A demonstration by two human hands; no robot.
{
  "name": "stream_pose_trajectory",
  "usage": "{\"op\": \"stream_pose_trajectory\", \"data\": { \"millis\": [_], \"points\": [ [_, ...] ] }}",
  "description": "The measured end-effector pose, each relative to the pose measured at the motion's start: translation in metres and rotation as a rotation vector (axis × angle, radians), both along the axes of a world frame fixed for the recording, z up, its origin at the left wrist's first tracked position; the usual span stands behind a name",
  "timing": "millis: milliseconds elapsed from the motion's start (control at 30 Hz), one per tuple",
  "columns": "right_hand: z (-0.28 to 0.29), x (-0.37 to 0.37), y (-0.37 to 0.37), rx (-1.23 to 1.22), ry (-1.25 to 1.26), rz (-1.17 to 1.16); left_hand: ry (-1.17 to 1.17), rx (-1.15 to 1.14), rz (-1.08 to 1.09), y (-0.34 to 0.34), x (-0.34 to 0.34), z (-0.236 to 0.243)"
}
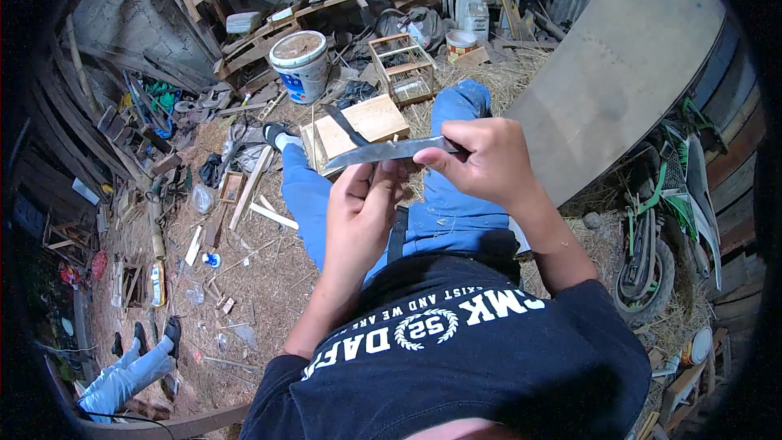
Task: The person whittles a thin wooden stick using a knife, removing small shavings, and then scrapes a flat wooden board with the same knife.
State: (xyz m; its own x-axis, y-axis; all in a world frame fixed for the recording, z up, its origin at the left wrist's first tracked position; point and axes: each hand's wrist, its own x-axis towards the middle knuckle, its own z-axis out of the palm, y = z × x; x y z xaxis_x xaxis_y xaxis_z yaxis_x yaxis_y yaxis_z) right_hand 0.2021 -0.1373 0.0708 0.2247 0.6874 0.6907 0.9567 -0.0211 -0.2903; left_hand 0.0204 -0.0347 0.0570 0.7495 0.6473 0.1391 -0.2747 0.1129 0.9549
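In front of my lap, my right hand is closed round the dark handle of a knife. Its grey blade points left, crossing just beyond the fingertips of my left hand. The left fingers are bent and pinched together close under the blade; what they hold is mostly hidden. A tiny pale wood bit shows at the blade. Behind the knife, a dark flat strip runs away over a pale wooden box; whether my left hand grips it, I cannot tell. The box stands between my legs.
Beyond the box are a wooden-framed cage, a white bucket and a small tub. A large board leans at right, near a green-and-white motorbike. Wood scraps litter the left floor; another person's legs show lower left.
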Motion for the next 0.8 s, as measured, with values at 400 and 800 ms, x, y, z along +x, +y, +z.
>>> {"op": "stream_pose_trajectory", "data": {
  "millis": [400,800],
  "points": [
    [-0.015,0.027,0.001,-0.011,0.395,-0.142,0.016,-0.035,-0.13,0.002,-0.008,0.005],
    [0.002,-0.023,-0.006,-0.083,0.081,0.051,0.003,-0.013,-0.038,-0.002,-0.004,-0.005]
  ]
}}
